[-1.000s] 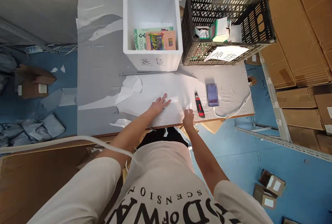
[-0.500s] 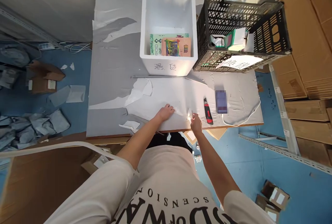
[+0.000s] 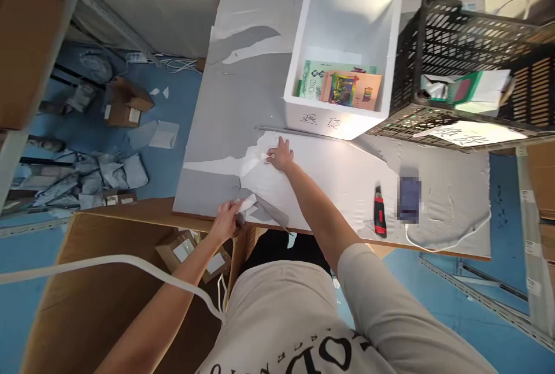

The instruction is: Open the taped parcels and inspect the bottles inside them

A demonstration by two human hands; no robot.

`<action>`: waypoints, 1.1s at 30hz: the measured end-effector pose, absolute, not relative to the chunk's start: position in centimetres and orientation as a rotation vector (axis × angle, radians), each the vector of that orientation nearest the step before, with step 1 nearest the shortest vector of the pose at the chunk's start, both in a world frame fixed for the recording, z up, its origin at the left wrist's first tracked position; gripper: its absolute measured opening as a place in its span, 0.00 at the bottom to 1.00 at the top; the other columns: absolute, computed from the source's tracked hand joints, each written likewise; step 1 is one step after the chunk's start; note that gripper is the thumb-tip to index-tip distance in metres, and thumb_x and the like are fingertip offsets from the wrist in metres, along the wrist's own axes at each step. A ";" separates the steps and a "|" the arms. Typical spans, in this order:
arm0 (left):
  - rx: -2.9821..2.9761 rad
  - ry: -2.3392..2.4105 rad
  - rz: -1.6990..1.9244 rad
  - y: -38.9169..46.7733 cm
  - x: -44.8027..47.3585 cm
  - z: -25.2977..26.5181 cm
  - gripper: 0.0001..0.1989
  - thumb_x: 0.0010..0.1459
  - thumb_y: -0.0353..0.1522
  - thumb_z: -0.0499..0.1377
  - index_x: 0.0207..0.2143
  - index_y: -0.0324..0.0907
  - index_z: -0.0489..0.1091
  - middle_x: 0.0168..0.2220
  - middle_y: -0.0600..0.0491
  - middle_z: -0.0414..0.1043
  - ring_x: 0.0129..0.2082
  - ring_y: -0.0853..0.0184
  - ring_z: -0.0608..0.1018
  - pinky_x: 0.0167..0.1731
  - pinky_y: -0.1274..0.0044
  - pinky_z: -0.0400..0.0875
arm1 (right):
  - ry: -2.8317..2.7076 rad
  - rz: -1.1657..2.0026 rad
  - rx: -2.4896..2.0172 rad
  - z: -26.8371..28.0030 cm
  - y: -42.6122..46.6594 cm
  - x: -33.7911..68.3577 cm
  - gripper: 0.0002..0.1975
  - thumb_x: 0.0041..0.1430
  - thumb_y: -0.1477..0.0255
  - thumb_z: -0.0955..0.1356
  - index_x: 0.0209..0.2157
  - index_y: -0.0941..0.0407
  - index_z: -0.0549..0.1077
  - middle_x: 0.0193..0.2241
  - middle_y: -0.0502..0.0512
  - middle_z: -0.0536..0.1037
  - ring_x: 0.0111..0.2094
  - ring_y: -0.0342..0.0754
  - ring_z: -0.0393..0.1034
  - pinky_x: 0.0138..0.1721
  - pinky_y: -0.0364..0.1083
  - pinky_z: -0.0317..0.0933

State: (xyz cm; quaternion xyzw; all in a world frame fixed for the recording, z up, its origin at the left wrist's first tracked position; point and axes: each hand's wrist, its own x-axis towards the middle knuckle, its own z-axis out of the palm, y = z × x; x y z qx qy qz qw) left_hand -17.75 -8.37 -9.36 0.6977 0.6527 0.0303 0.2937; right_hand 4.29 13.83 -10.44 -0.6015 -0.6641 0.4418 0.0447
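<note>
My left hand (image 3: pixel 226 220) is at the table's front edge, its fingers closed on a crumpled torn scrap (image 3: pixel 248 203), white and grey. A loose grey flap (image 3: pixel 272 212) lies beside that scrap. Further in, my right hand (image 3: pixel 281 155) reaches across to a torn white sheet (image 3: pixel 254 169) on the tabletop. Its thumb and fingers pinch the paper there, while other fingers stick out. A red and black utility knife (image 3: pixel 380 213) lies to the right of my right forearm, apart from both hands.
A white foam box (image 3: pixel 338 121) holding colourful packets stands at the back. Right of it is a black plastic crate (image 3: pixel 416 73) with small cartons. A blurred dark rectangular device (image 3: pixel 410 199) has a white cable. A large open cardboard box (image 3: pixel 60 281) stands below the front left edge.
My right hand has moved left across the table to the torn white sheet. My left hand has come back to the front edge and taken hold of the scrap. The view has shifted left.
</note>
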 end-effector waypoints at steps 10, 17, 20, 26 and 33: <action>2.051 1.507 -0.155 -7.4 -15.4 -10.7 0.15 0.50 0.18 0.51 0.34 0.40 0.72 0.51 0.41 0.66 0.53 0.53 0.67 0.50 0.62 0.67 | -2.582 1.063 -1.371 -11.9 8.1 -0.6 0.15 0.61 0.84 0.57 0.41 0.60 0.72 0.47 0.64 0.72 0.50 0.53 0.64 0.52 0.51 0.57; 2.009 1.534 0.346 -7.6 -10.4 -6.9 0.08 0.59 0.26 0.50 0.33 0.42 0.69 0.40 0.44 0.68 0.43 0.58 0.71 0.45 0.65 0.68 | -1.855 0.943 -1.634 -8.6 -1.1 12.1 0.09 0.63 0.74 0.59 0.31 0.56 0.69 0.34 0.56 0.71 0.37 0.48 0.65 0.40 0.45 0.61; 1.883 1.230 0.483 -7.8 -1.4 -6.1 0.06 0.59 0.29 0.51 0.34 0.43 0.68 0.39 0.47 0.69 0.42 0.61 0.72 0.44 0.68 0.70 | -1.341 0.728 -1.925 -7.0 -10.6 20.5 0.10 0.62 0.66 0.61 0.29 0.55 0.67 0.29 0.52 0.70 0.32 0.47 0.63 0.36 0.46 0.59; 1.625 0.840 0.022 -12.6 18.2 -7.9 0.09 0.56 0.32 0.55 0.39 0.42 0.72 0.44 0.46 0.72 0.48 0.60 0.73 0.53 0.66 0.66 | -0.432 0.593 -2.547 -7.7 -29.4 31.2 0.12 0.53 0.60 0.62 0.28 0.55 0.66 0.24 0.50 0.70 0.28 0.48 0.62 0.33 0.46 0.57; 1.530 0.687 -0.351 -17.9 24.7 -10.8 0.34 0.51 0.44 0.62 0.58 0.40 0.64 0.64 0.37 0.55 0.62 0.43 0.61 0.54 0.58 0.64 | -0.224 0.756 -2.607 -12.6 -36.1 32.4 0.18 0.43 0.64 0.66 0.38 0.56 0.68 0.30 0.55 0.75 0.31 0.53 0.70 0.34 0.49 0.61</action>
